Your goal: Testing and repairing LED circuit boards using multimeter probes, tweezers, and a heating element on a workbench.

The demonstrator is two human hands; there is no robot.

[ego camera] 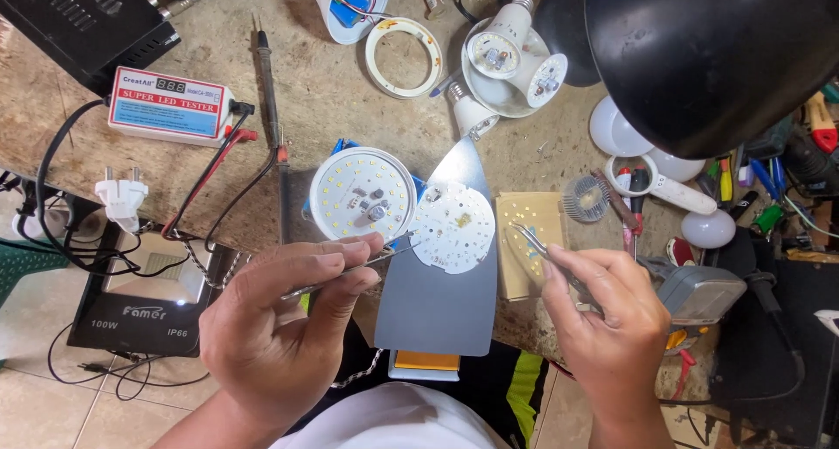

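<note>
My left hand [280,322] grips a thin metal tool [384,252] whose tip rests at the left edge of a round white LED board [454,226]. That board lies on the grey soleplate of an upturned clothes iron [437,300]. My right hand [612,313] holds metal tweezers [530,239], their tips over a tan sheet [524,217] dotted with small yellow LED chips. A second round LED board [361,193] with components sits just left of the first.
An LED tester box [166,104] with red and black leads, a soldering iron [271,99], a white ring [404,57], several bulb housings [511,55], white domes [708,228], a black lamp shade [708,55] and a flood light [140,305] surround the work.
</note>
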